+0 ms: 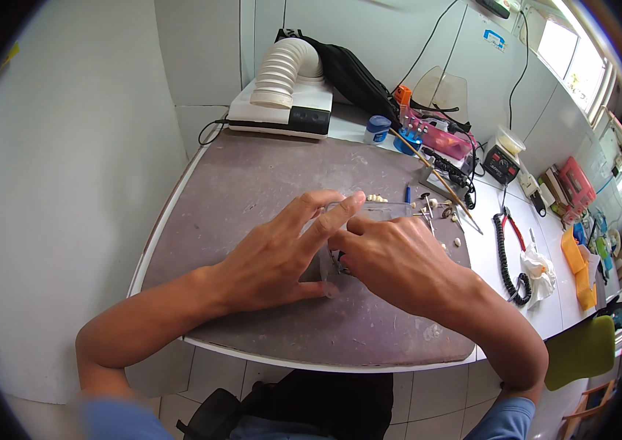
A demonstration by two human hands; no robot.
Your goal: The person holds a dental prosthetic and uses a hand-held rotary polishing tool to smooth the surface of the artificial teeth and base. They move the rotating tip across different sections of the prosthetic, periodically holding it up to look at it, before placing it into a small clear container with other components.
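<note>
A clear plastic box (388, 210) sits on the brown mat in front of me. My left hand (271, 253) grips its left side, thumb at the near corner and fingers over the far edge. Into the box reaches my right hand (403, 257), its fingers curled down. Its fingertips are hidden, so what they pinch, if anything, cannot be made out. Small dark and shiny bits show just under the right hand's fingers. Just beyond the box lies a row of cream tooth-shaped pieces (377, 198).
Right of the box lie small burs, polishing wheels and loose tooth-like pieces (458, 242). A white machine with a ribbed hose (282, 81) stands at the back left. Farther right are a thin wooden stick (436, 172), red-handled pliers (514, 231), a coiled black cord (505, 264) and crumpled tissue (538, 275).
</note>
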